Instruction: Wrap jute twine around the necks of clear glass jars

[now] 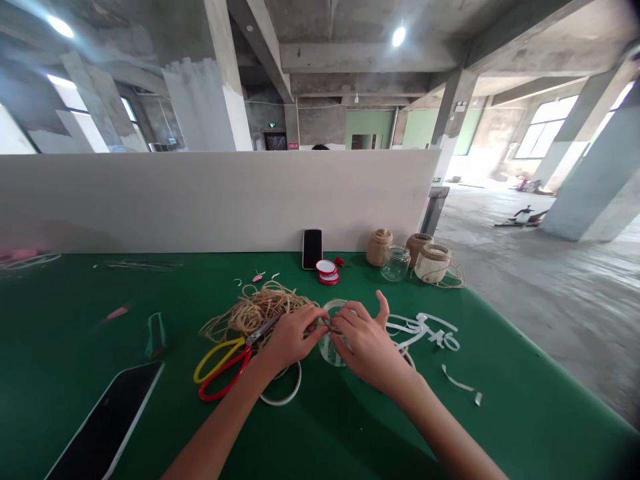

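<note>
In the middle of the table stands a clear glass jar (330, 352), partly hidden behind my hands. My left hand (297, 335) pinches at the jar's near rim, its fingertips on a short bit of jute twine. From the other side, my right hand (364, 341) meets it there, thumb and fingers closed at the same bit of twine, with one finger sticking up. A loose heap of jute twine (265, 305) lies left of the jar. Scissors (225, 363) with one yellow and one red handle rest against the heap, near my left forearm.
Behind to the right are twine-wrapped jars (380, 248) and a bare glass jar (395, 264). Red-edged tape rolls (327, 272) sit near a propped phone (313, 249). White strip scraps (425, 330) lie right; a large dark-screened device (105, 423) lies front left. A white partition (215, 200) closes the back.
</note>
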### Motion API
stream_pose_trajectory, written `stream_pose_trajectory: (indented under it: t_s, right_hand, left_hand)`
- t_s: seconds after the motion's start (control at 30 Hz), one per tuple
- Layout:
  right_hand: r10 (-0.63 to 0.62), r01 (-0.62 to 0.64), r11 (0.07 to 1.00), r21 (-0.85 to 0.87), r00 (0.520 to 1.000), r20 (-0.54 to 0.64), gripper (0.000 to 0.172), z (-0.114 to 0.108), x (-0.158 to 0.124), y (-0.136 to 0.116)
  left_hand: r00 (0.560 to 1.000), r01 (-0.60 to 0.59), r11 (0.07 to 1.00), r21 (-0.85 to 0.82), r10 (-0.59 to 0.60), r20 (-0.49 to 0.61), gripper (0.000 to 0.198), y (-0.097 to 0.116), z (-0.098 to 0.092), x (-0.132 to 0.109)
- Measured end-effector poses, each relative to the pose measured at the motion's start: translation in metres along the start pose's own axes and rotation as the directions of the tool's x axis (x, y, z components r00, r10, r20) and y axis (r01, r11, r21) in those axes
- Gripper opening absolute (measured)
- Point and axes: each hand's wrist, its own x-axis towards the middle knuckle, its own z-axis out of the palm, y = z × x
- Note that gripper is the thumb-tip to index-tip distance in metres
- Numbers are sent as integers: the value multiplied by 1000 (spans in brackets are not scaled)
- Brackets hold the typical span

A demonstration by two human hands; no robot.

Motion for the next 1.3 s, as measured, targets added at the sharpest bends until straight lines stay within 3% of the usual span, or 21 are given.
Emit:
stream_pose_trajectory:
  t_s: [0.2, 0.67, 0.87, 1.0, 1.17, 1.3]
  right_hand:
    - [12, -14, 998, 67, 1000, 21, 17, 6, 1, 5]
    - [26, -36, 981, 193, 998, 58, 24, 3, -7, 22]
    - [89, -95, 966, 241, 995, 33, 18, 3, -7, 18]
    - [69, -69, 972, 226, 998, 9, 12, 7, -6, 11]
    - [56, -49, 979, 200, 998, -27, 17, 10, -4, 7]
    - [38, -39, 978, 203, 999, 9, 20, 6, -5, 9]
  left_hand:
    - [1000, -8, 999, 39, 8, -15, 17, 4, 0, -2]
    - [1000, -16, 995, 97, 17, -14, 28, -10, -4, -3]
    - [999, -24, 995, 96, 26, -22, 22, -9, 0, -3]
    - [999, -25, 995, 92, 28, -33, 22, -7, 0, -1]
    - [998, -42, 993, 115, 47, -39, 22, -4, 1, -1]
    - [998, -56, 989, 134, 58, -17, 25, -2, 0, -2]
